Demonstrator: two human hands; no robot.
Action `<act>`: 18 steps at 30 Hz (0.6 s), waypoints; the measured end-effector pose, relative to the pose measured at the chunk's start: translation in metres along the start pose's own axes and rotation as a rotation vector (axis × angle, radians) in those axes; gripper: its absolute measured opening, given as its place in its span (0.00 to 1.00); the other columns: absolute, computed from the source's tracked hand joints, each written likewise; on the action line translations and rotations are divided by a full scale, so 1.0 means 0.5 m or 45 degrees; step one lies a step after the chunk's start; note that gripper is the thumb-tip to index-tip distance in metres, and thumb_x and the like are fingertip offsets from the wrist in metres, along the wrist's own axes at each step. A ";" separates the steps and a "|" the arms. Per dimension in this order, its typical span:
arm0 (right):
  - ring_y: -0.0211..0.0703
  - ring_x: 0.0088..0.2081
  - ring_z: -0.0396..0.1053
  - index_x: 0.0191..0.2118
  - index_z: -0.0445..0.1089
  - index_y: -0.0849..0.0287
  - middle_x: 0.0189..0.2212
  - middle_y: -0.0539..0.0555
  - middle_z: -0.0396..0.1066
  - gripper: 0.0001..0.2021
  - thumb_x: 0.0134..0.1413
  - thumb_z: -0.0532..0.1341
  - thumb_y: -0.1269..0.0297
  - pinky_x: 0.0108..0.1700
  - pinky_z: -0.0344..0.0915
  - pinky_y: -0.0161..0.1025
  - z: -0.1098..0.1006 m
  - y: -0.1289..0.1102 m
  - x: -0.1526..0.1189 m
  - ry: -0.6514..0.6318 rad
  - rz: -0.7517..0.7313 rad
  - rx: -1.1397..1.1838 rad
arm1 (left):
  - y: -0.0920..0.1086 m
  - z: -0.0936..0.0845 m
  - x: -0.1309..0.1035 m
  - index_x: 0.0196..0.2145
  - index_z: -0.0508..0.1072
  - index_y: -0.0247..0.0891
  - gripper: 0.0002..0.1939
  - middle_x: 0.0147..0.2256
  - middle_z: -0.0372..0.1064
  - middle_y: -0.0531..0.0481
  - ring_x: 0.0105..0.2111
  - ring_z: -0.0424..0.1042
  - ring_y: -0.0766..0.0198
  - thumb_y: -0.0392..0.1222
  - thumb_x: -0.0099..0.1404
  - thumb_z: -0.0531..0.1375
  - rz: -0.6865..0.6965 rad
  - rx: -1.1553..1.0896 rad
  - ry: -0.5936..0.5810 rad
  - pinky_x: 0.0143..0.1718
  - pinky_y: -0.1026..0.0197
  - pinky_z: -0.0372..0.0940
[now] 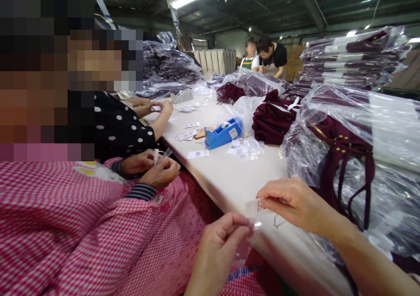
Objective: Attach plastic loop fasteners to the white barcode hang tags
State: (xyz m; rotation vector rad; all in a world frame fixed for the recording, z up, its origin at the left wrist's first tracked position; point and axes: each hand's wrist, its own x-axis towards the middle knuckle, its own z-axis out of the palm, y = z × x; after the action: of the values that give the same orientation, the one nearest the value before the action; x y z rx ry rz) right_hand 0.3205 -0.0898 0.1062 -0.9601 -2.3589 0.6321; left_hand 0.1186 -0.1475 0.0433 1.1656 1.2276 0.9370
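At the table's near edge, my left hand (pixel 225 239) pinches a small clear plastic bag (pixel 242 253) that hangs below the fingertips. Just right of it, my right hand (pixel 292 202) holds a white tag (pixel 252 207) between thumb and fingers. The tag is close above the bag and looks partly see-through; whether the two touch I cannot tell. A thin dark string loop (pixel 279 221) shows under my right hand. Farther up the table lie small clear bags (pixel 246 148) and a single white label (pixel 198 154).
A blue tape dispenser (pixel 223 133) stands mid-table. Folded maroon garments (pixel 274 120) and plastic-wrapped garments (pixel 348 112) are piled on the right. Two co-workers sit at left, one pair of hands (pixel 154 169) holding small pieces near the table edge. Two people stand at the back.
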 end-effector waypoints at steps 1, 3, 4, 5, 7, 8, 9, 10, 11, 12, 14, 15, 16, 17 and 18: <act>0.35 0.31 0.68 0.33 0.70 0.57 0.28 0.46 0.72 0.05 0.60 0.58 0.68 0.34 0.56 0.32 0.001 0.001 0.001 0.000 -0.001 -0.001 | 0.001 0.000 0.000 0.33 0.75 0.39 0.07 0.30 0.77 0.49 0.31 0.73 0.63 0.43 0.61 0.59 0.006 0.040 -0.001 0.33 0.64 0.64; 0.35 0.31 0.68 0.33 0.70 0.57 0.28 0.46 0.72 0.05 0.60 0.58 0.67 0.35 0.56 0.32 0.001 0.003 0.001 0.001 0.004 -0.007 | 0.005 0.002 -0.001 0.33 0.76 0.39 0.08 0.30 0.76 0.50 0.31 0.72 0.63 0.44 0.62 0.58 0.028 0.124 0.005 0.34 0.64 0.64; 0.35 0.31 0.68 0.33 0.70 0.57 0.28 0.46 0.72 0.05 0.60 0.58 0.67 0.34 0.56 0.32 0.001 0.004 0.001 0.004 0.010 -0.013 | 0.007 0.002 -0.002 0.33 0.76 0.39 0.09 0.30 0.76 0.50 0.31 0.72 0.63 0.44 0.62 0.58 0.042 0.155 0.009 0.34 0.64 0.64; 0.35 0.31 0.67 0.33 0.70 0.57 0.28 0.46 0.72 0.05 0.60 0.58 0.67 0.34 0.56 0.32 0.000 0.005 0.000 0.010 0.017 -0.018 | 0.010 0.003 -0.003 0.33 0.76 0.40 0.09 0.30 0.76 0.50 0.31 0.72 0.63 0.45 0.63 0.57 0.055 0.173 0.014 0.34 0.64 0.64; 0.35 0.30 0.67 0.33 0.70 0.57 0.28 0.46 0.72 0.05 0.60 0.58 0.67 0.33 0.56 0.32 -0.003 0.007 -0.002 0.026 0.028 -0.027 | 0.018 0.004 -0.004 0.34 0.76 0.40 0.10 0.32 0.76 0.50 0.33 0.72 0.62 0.45 0.63 0.57 0.065 0.171 0.002 0.35 0.64 0.64; 0.35 0.30 0.67 0.33 0.70 0.57 0.28 0.46 0.72 0.05 0.60 0.58 0.67 0.33 0.56 0.32 -0.005 0.008 -0.003 0.033 0.027 -0.028 | 0.022 0.004 -0.005 0.35 0.75 0.39 0.10 0.33 0.76 0.50 0.34 0.73 0.62 0.45 0.63 0.56 0.061 0.162 -0.013 0.36 0.63 0.65; 0.35 0.30 0.67 0.33 0.71 0.57 0.28 0.46 0.72 0.05 0.60 0.59 0.67 0.33 0.56 0.32 -0.006 0.008 -0.004 0.039 0.021 -0.027 | 0.025 0.005 -0.005 0.35 0.75 0.39 0.10 0.33 0.76 0.49 0.34 0.73 0.61 0.45 0.63 0.56 0.055 0.149 -0.024 0.36 0.63 0.65; 0.35 0.30 0.67 0.33 0.71 0.57 0.28 0.46 0.72 0.05 0.59 0.59 0.67 0.33 0.56 0.32 -0.008 0.009 -0.004 0.043 0.011 -0.024 | 0.029 0.005 -0.006 0.36 0.75 0.39 0.10 0.34 0.76 0.49 0.35 0.73 0.61 0.45 0.63 0.56 0.048 0.131 -0.032 0.36 0.63 0.65; 0.35 0.30 0.67 0.33 0.71 0.57 0.28 0.47 0.72 0.05 0.59 0.59 0.67 0.33 0.56 0.32 -0.010 0.009 -0.005 0.045 0.001 -0.023 | 0.032 0.006 -0.007 0.36 0.74 0.39 0.10 0.34 0.76 0.48 0.35 0.73 0.61 0.45 0.63 0.56 0.040 0.111 -0.041 0.36 0.63 0.64; 0.35 0.30 0.67 0.33 0.71 0.57 0.28 0.47 0.72 0.05 0.59 0.59 0.67 0.33 0.56 0.32 -0.011 0.009 -0.006 0.047 -0.010 -0.024 | 0.034 0.008 -0.008 0.37 0.73 0.39 0.09 0.33 0.76 0.49 0.34 0.73 0.61 0.45 0.63 0.57 0.035 0.093 -0.039 0.35 0.63 0.64; 0.35 0.30 0.67 0.33 0.71 0.57 0.28 0.46 0.72 0.05 0.60 0.59 0.66 0.34 0.56 0.33 -0.012 0.008 -0.006 0.046 -0.028 -0.033 | 0.037 0.012 -0.011 0.37 0.72 0.39 0.08 0.31 0.76 0.50 0.31 0.72 0.63 0.44 0.63 0.57 0.038 0.072 -0.004 0.33 0.65 0.62; 0.36 0.30 0.67 0.33 0.70 0.56 0.28 0.47 0.72 0.05 0.60 0.58 0.66 0.34 0.56 0.33 -0.012 0.008 -0.005 0.045 -0.034 -0.043 | 0.036 0.014 -0.012 0.36 0.72 0.39 0.07 0.30 0.75 0.51 0.30 0.71 0.64 0.44 0.62 0.58 0.044 0.069 0.019 0.31 0.66 0.61; 0.36 0.30 0.67 0.34 0.70 0.56 0.28 0.47 0.72 0.05 0.60 0.58 0.66 0.34 0.56 0.34 -0.012 0.008 -0.005 0.045 -0.040 -0.055 | 0.036 0.016 -0.014 0.35 0.71 0.39 0.07 0.29 0.75 0.52 0.28 0.70 0.65 0.43 0.62 0.58 0.048 0.070 0.045 0.29 0.66 0.60; 0.37 0.31 0.67 0.34 0.71 0.56 0.28 0.47 0.73 0.05 0.60 0.58 0.66 0.35 0.57 0.34 -0.012 0.008 -0.004 0.044 -0.044 -0.067 | 0.035 0.018 -0.015 0.34 0.71 0.39 0.06 0.27 0.73 0.53 0.27 0.69 0.66 0.43 0.62 0.58 0.049 0.071 0.066 0.28 0.67 0.59; 0.37 0.31 0.68 0.34 0.71 0.56 0.28 0.47 0.73 0.05 0.60 0.58 0.66 0.35 0.57 0.34 -0.011 0.007 -0.004 0.044 -0.046 -0.078 | 0.034 0.020 -0.016 0.32 0.70 0.39 0.06 0.25 0.72 0.54 0.25 0.67 0.67 0.44 0.62 0.58 0.047 0.076 0.082 0.26 0.68 0.57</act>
State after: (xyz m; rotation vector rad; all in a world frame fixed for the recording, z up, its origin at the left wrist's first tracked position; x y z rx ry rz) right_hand 0.3268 -0.0875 0.1078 -0.9448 -2.3714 0.5282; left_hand 0.1283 -0.1534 0.0613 1.2170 1.2975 0.9780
